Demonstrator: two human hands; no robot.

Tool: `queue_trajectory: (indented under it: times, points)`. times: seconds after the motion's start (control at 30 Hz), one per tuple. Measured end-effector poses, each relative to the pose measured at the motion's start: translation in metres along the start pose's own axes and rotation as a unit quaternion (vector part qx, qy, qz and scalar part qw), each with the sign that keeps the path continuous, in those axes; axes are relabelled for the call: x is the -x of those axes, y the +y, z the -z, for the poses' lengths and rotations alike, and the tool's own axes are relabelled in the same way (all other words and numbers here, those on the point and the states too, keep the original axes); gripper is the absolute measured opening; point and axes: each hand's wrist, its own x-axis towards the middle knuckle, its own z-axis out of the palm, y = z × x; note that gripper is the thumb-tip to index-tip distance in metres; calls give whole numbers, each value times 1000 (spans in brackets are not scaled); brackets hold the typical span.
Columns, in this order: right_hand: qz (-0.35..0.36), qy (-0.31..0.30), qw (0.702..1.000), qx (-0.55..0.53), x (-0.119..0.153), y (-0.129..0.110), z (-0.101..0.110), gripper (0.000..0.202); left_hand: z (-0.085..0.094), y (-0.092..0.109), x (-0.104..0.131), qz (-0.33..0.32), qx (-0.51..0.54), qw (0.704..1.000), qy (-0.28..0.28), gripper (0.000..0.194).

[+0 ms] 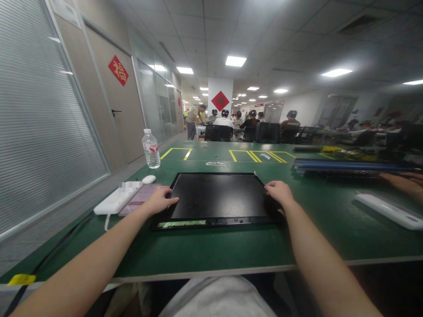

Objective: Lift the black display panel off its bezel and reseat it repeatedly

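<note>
Sitting at green table (205, 251), facing black panel (220, 196) lying flat, fairly near front edge. Having blue bars (346, 166) well to right, white slab (390, 210) in front of them. Clamping hands, well apart, on panel: left hand (162, 200) at left edge, right hand (279, 193) at right. Having white block (112, 200) and flat pinkish item (140, 199) crowding left side, bottle (151, 149) standing beyond, white oval (148, 179) lying between.

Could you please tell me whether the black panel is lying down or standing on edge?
Lying down: the black panel shows its broad face upward over the green table, between the left hand and right hand.
</note>
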Motion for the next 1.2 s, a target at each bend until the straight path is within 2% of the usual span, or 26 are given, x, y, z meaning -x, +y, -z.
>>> queue_trajectory:
  times: [0.27,0.67,0.87,1.2]
  points:
    - [-4,-2,1000,1,-1,1,-1,27,-1,-5,-1,15,-2,1000,-11,46]
    - [0,-1,1000,1,-3,3,-1,26,-3,-7,-2,13,-111,993,-36,55]
    - [-5,-2,1000,0,-3,3,0,26,-4,-9,-3,2,-131,990,-51,62]
    - [-9,-2,1000,4,-4,2,0,28,-5,-10,-3,1,-129,991,-43,58]
